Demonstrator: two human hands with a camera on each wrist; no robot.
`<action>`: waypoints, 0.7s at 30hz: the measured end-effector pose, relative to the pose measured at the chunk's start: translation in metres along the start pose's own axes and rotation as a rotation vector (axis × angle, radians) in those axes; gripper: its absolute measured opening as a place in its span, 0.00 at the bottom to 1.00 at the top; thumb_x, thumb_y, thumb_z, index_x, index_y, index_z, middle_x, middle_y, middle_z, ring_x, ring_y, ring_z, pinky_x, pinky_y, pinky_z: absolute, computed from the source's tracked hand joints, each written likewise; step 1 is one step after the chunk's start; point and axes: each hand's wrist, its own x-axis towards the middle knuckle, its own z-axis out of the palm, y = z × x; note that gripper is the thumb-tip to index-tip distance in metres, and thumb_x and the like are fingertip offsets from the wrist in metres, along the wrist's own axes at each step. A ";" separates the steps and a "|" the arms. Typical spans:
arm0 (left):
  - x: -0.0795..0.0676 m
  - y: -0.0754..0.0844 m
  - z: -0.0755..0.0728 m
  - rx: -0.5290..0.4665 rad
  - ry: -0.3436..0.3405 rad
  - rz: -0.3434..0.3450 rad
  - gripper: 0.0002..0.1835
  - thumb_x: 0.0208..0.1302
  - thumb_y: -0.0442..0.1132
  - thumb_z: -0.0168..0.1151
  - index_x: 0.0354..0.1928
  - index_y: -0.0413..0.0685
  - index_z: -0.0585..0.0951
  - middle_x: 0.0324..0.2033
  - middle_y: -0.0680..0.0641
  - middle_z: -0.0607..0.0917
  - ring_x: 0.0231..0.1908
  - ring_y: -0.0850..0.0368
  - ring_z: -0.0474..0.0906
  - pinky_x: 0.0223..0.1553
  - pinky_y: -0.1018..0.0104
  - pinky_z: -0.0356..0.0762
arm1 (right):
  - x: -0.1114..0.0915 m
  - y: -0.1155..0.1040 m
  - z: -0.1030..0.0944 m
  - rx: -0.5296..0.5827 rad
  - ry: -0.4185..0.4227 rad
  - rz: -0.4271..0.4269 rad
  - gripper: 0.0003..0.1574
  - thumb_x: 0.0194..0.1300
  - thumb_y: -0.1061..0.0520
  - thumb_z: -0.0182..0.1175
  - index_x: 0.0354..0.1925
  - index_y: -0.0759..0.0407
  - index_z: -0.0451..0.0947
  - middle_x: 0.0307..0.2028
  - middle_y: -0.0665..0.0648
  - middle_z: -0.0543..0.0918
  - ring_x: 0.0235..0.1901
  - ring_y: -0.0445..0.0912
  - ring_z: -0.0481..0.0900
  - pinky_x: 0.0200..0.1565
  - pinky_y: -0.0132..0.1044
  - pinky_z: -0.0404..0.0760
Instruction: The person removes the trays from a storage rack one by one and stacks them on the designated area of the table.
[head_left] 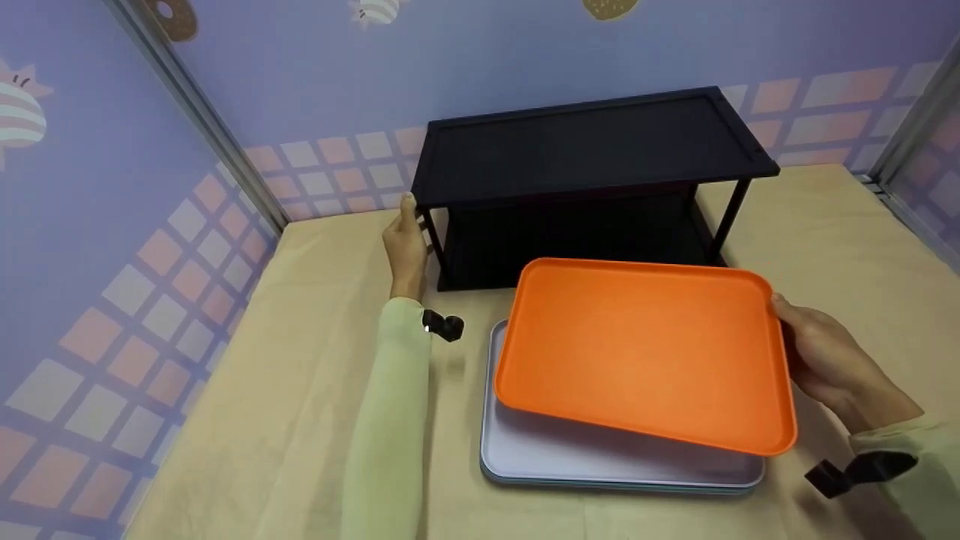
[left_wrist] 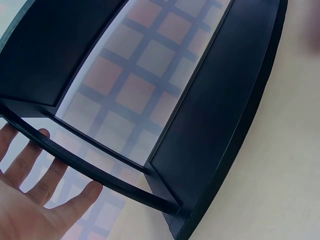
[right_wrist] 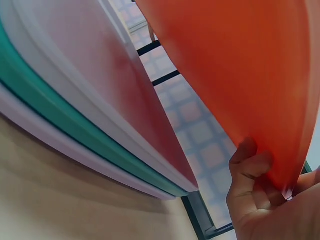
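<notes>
My right hand (head_left: pixel 829 356) grips the right edge of an orange tray (head_left: pixel 637 352), thumb on top and fingers beneath. Tilted, the orange tray hangs above a stack of trays, with a gap between them in the right wrist view. The stack's top tray (head_left: pixel 600 454) is pale lavender; a teal tray (right_wrist: pixel 60 127) and a pinkish-lavender one (right_wrist: pixel 30 117) lie below it. At the left end of a black two-tier rack (head_left: pixel 592 150), my left hand (head_left: pixel 406 247) touches the upright post (left_wrist: pixel 110 186) with fingers mostly extended. The orange tray partly covers the stack and the rack's front.
A beige cloth-covered table (head_left: pixel 315 360) lies under everything. The rack stands close to the purple patterned back wall (head_left: pixel 487 60). Another patterned wall (head_left: pixel 112 225) rises on the left, and metal corner posts (head_left: pixel 195 112) frame the space.
</notes>
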 end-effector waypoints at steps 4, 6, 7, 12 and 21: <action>0.000 0.000 0.000 0.005 0.001 0.004 0.36 0.76 0.66 0.47 0.67 0.44 0.78 0.68 0.44 0.77 0.62 0.47 0.77 0.59 0.48 0.79 | 0.002 0.002 0.002 -0.052 0.017 0.027 0.30 0.83 0.44 0.42 0.44 0.60 0.85 0.35 0.53 0.85 0.34 0.44 0.85 0.39 0.38 0.85; 0.000 0.000 0.000 0.002 -0.001 0.005 0.36 0.76 0.66 0.47 0.67 0.44 0.78 0.68 0.44 0.77 0.63 0.47 0.77 0.60 0.48 0.79 | 0.003 0.003 0.003 -0.078 0.030 0.039 0.30 0.83 0.43 0.42 0.44 0.59 0.85 0.34 0.52 0.85 0.34 0.44 0.84 0.38 0.38 0.85; 0.000 0.000 0.001 0.003 0.000 0.011 0.36 0.76 0.65 0.47 0.67 0.44 0.79 0.68 0.44 0.77 0.63 0.47 0.77 0.59 0.47 0.79 | 0.003 0.003 0.004 -0.087 0.034 0.044 0.30 0.83 0.43 0.43 0.44 0.59 0.85 0.34 0.52 0.85 0.33 0.44 0.84 0.38 0.38 0.85; 0.000 0.000 0.002 -0.012 0.006 0.017 0.34 0.76 0.64 0.48 0.67 0.45 0.79 0.67 0.44 0.78 0.62 0.46 0.77 0.60 0.46 0.79 | 0.003 0.005 0.005 -0.120 0.017 0.070 0.30 0.82 0.41 0.42 0.44 0.58 0.84 0.34 0.52 0.86 0.33 0.44 0.85 0.37 0.39 0.85; 0.000 -0.001 0.005 -0.032 0.007 0.013 0.33 0.76 0.63 0.49 0.66 0.45 0.80 0.65 0.43 0.79 0.61 0.46 0.77 0.59 0.46 0.79 | 0.001 0.004 0.009 -0.182 0.004 0.107 0.30 0.82 0.40 0.42 0.42 0.58 0.83 0.32 0.51 0.85 0.31 0.44 0.85 0.36 0.39 0.86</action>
